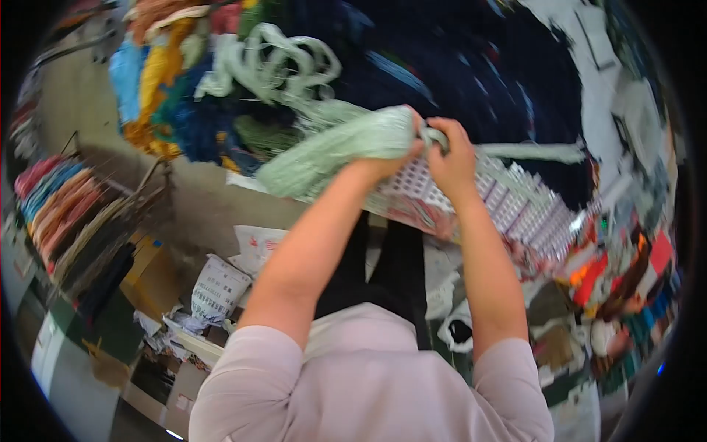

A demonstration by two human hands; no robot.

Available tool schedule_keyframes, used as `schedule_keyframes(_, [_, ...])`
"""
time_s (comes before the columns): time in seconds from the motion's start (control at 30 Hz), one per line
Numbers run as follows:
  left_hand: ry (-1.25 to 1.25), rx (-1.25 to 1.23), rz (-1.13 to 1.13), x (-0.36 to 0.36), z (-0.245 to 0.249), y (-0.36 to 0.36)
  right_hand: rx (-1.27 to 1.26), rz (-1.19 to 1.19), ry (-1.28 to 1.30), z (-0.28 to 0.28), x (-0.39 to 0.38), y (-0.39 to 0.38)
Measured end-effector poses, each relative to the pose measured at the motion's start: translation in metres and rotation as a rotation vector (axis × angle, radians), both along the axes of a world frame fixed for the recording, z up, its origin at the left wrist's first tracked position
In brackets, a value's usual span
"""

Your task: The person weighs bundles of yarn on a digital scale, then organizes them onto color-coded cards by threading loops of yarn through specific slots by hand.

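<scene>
Head view: pale green, glossy yarn bundle (346, 144) gathered in both hands (431, 151).

2 bare hands, i.e. L hand (390, 163) & R hand (454, 158), 1 large pale-green yarn bundle (335, 147), 1 white plastic bag w/ dark print (219, 287) are seen.

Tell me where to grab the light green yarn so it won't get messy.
I'd take the yarn at its right end, by the left hand, coming from the near side. It looks bunched there, so one grip could hold many strands. Toward the left it spreads wider and looser, so strands might slip out.
</scene>
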State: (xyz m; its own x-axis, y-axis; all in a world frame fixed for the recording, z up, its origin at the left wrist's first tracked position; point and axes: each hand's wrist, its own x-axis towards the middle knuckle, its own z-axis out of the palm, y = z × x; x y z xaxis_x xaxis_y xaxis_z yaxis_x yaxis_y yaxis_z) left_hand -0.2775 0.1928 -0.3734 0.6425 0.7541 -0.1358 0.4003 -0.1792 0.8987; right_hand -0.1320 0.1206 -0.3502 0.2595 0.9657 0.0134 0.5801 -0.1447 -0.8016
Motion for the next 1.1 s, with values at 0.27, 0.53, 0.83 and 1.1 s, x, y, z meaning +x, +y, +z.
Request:
schedule_keyframes(0.27, [-0.238,-0.296,0.170,-0.023,0.025,0.013,-0.118,-0.034,-0.081,-0.007,-0.014,0.015])
schedule_keyframes(0.53, [-0.660,-1.074,0.948,-0.160,0.008,0.033,-0.228,-0.295,0.584,-0.035,-0.002,0.003])
schedule_keyframes(0.83, [-0.515,-1.065,0.918,-0.131,-0.005,0.031,-0.194,-0.334,1.020,-0.037,0.023,-0.001])
schedule_keyframes(1.1, [-0.457,-1.069,0.889,-0.132,-0.006,0.029,-0.085,-0.488,0.941,-0.038,0.009,0.003])
